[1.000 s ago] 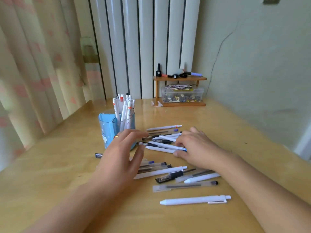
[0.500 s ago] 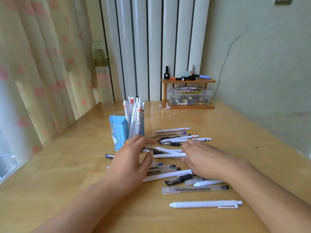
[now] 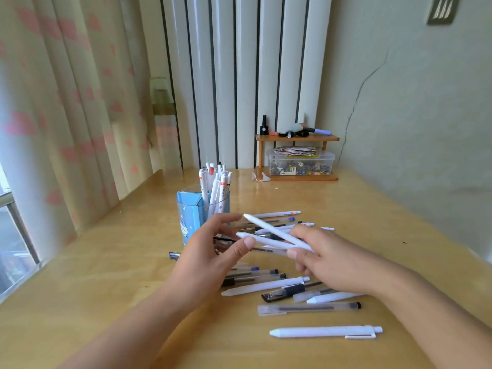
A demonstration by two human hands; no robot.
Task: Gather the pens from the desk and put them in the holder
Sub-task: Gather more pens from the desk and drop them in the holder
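Head view: white pens [image 3: 216, 187] upright in blue holder [image 3: 192, 217]

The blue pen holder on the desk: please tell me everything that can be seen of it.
The pen holder is a light blue cup with a small cartoon figure printed low on its front and a clearer right side. It stands upright on the wooden desk, behind the left hand, and holds a bunch of white pens standing upright.

The right hand [image 3: 332, 259] has lifted off the desk [image 3: 106, 275] — now gripping two white pens [image 3: 277, 235]; the left hand [image 3: 210, 259] has risen beside them.
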